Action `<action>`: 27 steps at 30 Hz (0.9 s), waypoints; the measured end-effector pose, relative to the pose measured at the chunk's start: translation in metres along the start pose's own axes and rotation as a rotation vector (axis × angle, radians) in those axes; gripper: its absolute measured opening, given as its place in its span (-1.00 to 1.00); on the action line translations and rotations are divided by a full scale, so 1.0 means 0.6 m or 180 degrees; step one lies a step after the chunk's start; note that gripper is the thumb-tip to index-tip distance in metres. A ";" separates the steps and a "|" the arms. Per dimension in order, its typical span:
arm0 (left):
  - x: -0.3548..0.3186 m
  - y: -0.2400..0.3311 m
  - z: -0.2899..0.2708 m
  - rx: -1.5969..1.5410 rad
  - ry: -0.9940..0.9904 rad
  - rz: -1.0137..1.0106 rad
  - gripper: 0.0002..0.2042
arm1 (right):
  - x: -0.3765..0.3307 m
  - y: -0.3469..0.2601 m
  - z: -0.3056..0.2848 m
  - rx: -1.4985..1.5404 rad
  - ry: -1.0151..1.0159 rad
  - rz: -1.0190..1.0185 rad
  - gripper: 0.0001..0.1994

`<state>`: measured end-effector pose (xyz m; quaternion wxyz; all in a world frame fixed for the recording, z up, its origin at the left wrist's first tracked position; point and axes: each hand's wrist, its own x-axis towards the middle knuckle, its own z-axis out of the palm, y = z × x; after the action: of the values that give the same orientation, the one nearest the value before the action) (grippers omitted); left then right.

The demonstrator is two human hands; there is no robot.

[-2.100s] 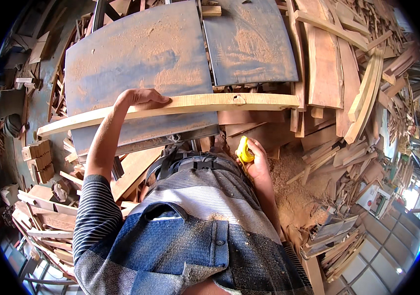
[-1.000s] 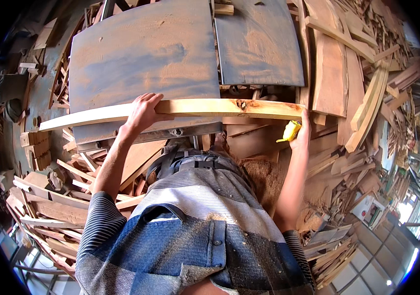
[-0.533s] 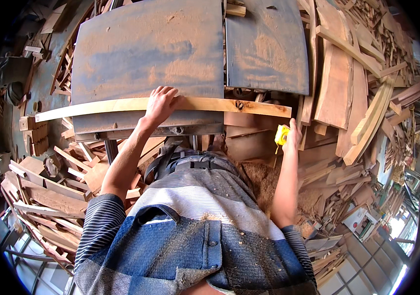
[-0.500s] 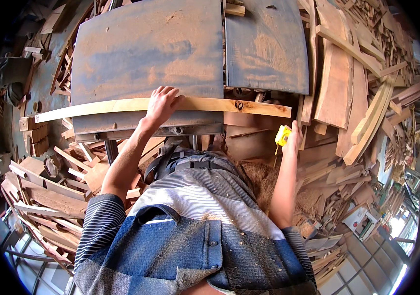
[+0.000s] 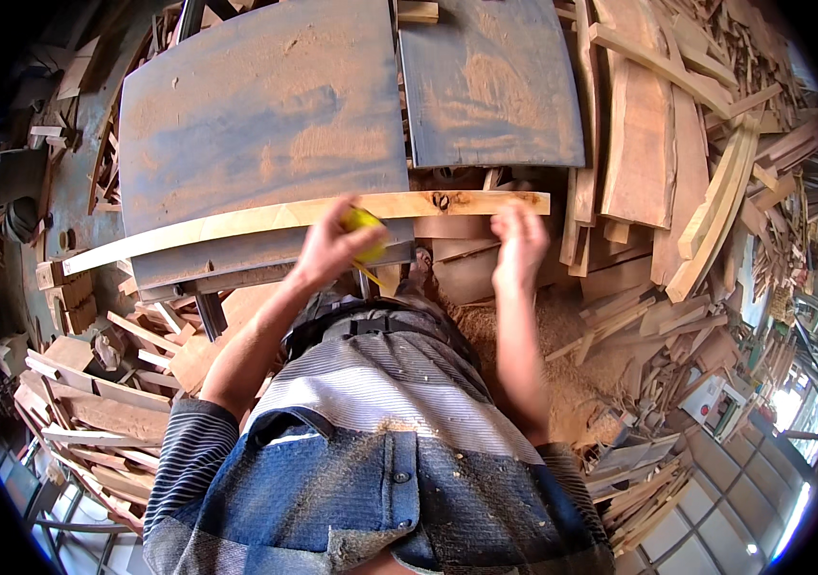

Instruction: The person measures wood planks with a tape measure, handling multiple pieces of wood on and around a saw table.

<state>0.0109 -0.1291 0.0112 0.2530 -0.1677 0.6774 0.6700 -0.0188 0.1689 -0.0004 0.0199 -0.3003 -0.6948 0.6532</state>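
Note:
A long, pale wooden strip (image 5: 294, 213) with a dark knot near its right end lies across the near edge of the dusty metal machine table (image 5: 265, 115). My left hand (image 5: 326, 251) is closed around a yellow tape measure (image 5: 367, 233), just in front of the strip's middle. My right hand (image 5: 521, 241) is at the strip's right end, its fingers curled but smeared by motion. Whether it touches the wood or pinches something cannot be made out.
A second metal table section (image 5: 490, 86) sits to the right across a narrow gap. Wide rough boards (image 5: 641, 134) lean at the far right. Offcuts (image 5: 93, 393) are heaped at the left, and sawdust (image 5: 533, 335) covers the floor by my feet.
The tape measure has passed from my right hand to my left, which has let go of the strip. My right hand has moved left and up to the strip's right end.

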 end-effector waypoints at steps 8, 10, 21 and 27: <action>0.105 -0.074 -0.238 0.1914 0.2892 0.0784 -0.26 | 0.323 0.095 -0.133 -0.2534 0.0546 -0.0296 -0.61; 0.100 -0.108 -0.270 0.2424 0.3008 0.0366 -0.24 | 0.340 0.106 -0.114 -0.1980 0.0236 0.0265 -0.62; 0.100 -0.122 -0.264 0.2930 0.3011 -0.0449 -0.35 | 0.323 0.125 -0.103 -0.1283 0.0449 0.0565 -0.78; 0.108 -0.116 -0.280 0.2984 0.2983 -0.0454 -0.37 | 0.322 0.106 -0.077 -0.1760 0.0601 0.0327 -0.74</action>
<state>-0.0219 -0.2918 -0.0872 0.0216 -0.3580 0.9226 0.1424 -0.1327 0.2938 -0.1229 -0.0311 -0.3885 -0.8254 0.4085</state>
